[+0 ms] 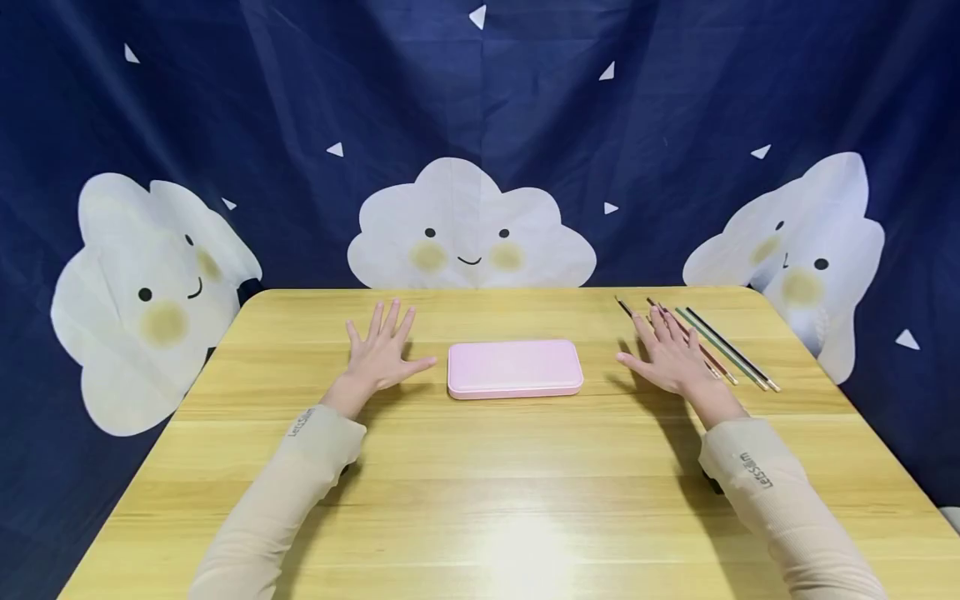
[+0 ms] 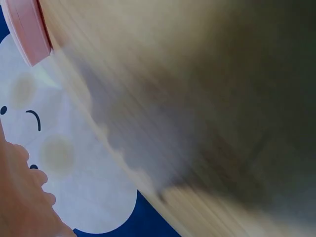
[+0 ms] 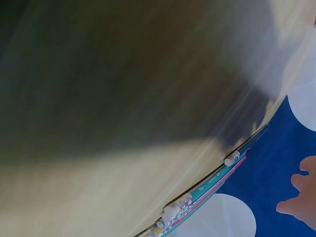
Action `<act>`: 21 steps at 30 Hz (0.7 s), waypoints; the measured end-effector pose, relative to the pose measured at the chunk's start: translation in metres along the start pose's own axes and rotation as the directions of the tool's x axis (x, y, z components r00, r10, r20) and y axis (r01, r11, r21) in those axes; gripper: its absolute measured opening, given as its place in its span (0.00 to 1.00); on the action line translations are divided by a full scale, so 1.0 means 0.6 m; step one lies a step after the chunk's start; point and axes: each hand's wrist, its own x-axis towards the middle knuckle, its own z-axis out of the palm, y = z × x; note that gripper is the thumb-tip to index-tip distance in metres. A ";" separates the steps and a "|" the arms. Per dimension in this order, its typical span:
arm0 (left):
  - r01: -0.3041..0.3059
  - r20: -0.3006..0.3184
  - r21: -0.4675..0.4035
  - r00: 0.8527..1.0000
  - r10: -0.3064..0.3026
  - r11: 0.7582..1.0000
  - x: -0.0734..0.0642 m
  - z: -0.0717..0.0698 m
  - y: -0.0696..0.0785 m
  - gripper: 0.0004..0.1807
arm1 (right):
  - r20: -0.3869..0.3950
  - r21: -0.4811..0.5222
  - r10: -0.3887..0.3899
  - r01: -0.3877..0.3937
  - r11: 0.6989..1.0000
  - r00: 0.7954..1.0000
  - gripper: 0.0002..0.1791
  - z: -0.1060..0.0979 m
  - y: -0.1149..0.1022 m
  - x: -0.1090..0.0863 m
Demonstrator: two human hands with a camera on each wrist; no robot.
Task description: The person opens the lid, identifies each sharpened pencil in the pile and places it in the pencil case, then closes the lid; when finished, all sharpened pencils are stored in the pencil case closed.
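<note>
A pink pencil case (image 1: pixel 514 368) with a closed lid lies flat on the wooden table, between the two hands. To its left, my left hand (image 1: pixel 381 357) is held palm down with fingers spread, its thumb pointing at the case's left end. My right hand (image 1: pixel 671 358) is likewise spread, palm down, right of the case. It overlaps several pencils (image 1: pixel 731 350) in the head view, hiding part of them. Neither hand grips anything. The right wrist view shows the pencils (image 3: pixel 202 190) lying side by side, and the left wrist view catches one end of the pencil case (image 2: pixel 29 29).
The wooden table (image 1: pixel 465 500) has rounded far corners. Behind it hangs a dark blue curtain (image 1: pixel 420 83) printed with white smiling clouds and small triangles. A glare patch shows on the near part of the tabletop.
</note>
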 end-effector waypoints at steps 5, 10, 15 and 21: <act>-0.009 0.010 -0.006 1.000 0.009 1.000 0.002 0.003 0.004 0.54 | 0.025 0.040 -0.068 0.067 0.997 0.997 0.46 0.003 -0.012 -0.001; -0.101 0.055 -0.023 0.993 0.102 0.995 0.005 0.012 0.015 0.53 | 0.078 0.120 -0.171 0.161 0.980 0.982 0.44 0.015 -0.038 0.006; -0.201 0.113 -0.099 0.971 0.211 0.975 0.007 0.022 0.032 0.56 | 0.105 0.132 -0.245 0.231 0.964 0.964 0.45 0.024 -0.075 0.019; -0.248 0.171 -0.093 0.950 0.261 0.964 0.018 0.033 0.057 0.62 | 0.115 0.125 -0.299 0.285 0.950 0.947 0.45 0.028 -0.123 0.033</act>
